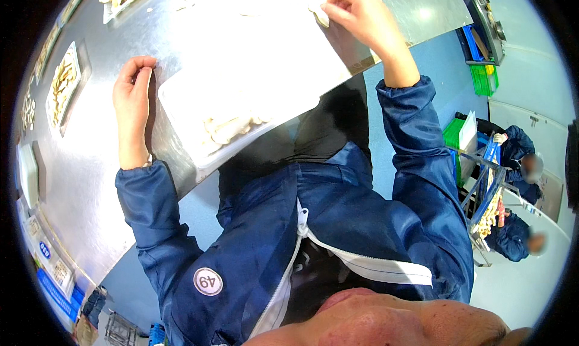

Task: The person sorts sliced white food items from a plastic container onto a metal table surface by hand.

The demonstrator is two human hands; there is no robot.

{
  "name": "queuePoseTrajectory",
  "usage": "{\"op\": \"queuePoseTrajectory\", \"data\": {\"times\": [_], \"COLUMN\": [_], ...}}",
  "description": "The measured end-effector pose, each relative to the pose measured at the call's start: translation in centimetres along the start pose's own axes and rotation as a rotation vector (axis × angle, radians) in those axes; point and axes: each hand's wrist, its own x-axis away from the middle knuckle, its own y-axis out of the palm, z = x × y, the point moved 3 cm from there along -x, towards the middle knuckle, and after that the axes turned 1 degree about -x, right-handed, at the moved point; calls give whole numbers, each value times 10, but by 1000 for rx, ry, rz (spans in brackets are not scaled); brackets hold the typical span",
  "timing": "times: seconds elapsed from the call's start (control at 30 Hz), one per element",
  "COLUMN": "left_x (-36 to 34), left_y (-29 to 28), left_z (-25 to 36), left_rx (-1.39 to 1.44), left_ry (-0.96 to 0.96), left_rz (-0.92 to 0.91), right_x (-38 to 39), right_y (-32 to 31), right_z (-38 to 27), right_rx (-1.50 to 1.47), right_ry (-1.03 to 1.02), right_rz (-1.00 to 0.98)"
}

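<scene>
My right hand (356, 26) pinches a pale piece (318, 11), like a mushroom slice, at the top of a glaring white work surface (253, 50). A few similar pieces lie along the top edge there. My left hand (132, 95) rests on the steel table (78, 183), fingers loosely bent and holding nothing, beside a white tray (199, 159) at the table's near edge. More pale pieces (229, 129) lie in that tray's lower part. Glare hides much of the white area's detail.
Filled white trays (64, 86) stand along the table's left and far sides. At right, two people (512, 243) in blue work by a rack (482, 189) with pale pieces. Green crates (484, 80) sit farther back. Bags or packs (51, 255) lie at lower left.
</scene>
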Motion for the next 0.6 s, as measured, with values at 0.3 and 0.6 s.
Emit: {"op": "queuePoseTrajectory", "data": {"times": [0.3,0.6], "left_x": [1,-2], "left_y": [0,-1], "left_z": [-6,0], "left_rx": [-2,-6], "left_ry": [27,41], "left_rz": [22,16], "right_x": [-6,-4], "right_y": [5,8], "right_z": [-14,-7], "right_rx": [151,-2], "right_ry": [81,-74], "right_rz": [-188,-108]}}
